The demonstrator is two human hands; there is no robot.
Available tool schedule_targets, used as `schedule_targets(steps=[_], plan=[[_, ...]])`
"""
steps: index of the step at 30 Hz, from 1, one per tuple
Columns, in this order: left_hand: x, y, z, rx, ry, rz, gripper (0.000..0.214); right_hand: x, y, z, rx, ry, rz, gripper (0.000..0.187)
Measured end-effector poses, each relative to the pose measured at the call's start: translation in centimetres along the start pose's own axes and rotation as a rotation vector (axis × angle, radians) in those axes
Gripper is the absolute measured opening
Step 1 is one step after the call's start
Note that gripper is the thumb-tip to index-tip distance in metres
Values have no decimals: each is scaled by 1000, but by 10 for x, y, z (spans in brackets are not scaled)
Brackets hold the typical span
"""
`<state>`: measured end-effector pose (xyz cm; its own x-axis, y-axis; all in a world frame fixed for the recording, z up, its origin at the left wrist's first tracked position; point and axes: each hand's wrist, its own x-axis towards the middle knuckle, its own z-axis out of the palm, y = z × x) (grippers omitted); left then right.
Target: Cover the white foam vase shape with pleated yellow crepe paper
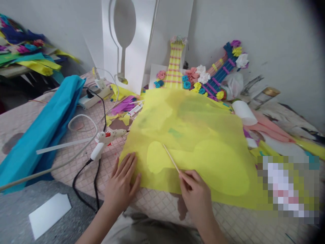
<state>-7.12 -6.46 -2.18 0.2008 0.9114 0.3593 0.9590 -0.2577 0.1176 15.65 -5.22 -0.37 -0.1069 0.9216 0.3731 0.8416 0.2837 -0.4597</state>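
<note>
A large yellow paper sheet (193,135) covers the desk (157,203) centre, hiding a guitar-shaped form underneath. At seven o'clock the left hand (121,184) presses flat, fingers spread, on its edge. At six o'clock the right hand (195,195) pinches a thin wooden stick (171,158).

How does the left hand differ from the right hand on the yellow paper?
The left hand lies flat and open, palm down, on the edge of the yellow paper; the right hand is closed around a thin wooden stick. The left hand holds nothing; the right hand points the stick across the sheet. Both rest at the paper's near edge.
</note>
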Motion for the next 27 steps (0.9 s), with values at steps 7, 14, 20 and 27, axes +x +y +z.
schedule_targets(steps=[7, 14, 20, 27], plan=[[-3, -3, 2, 11, 2, 19, 54, -10, 15, -12, -29, 36, 15, 22], [-1, -3, 3, -3, 9, 35, 58, -24, 27, -24, -14, 63, 61, 23], [0, -5, 4, -19, 31, 43, 57, -28, 64, -48, -175, 133, 200, 24], [1, -6, 5, -12, 55, 65, 57, -18, 80, -56, -93, 110, 211, 25]])
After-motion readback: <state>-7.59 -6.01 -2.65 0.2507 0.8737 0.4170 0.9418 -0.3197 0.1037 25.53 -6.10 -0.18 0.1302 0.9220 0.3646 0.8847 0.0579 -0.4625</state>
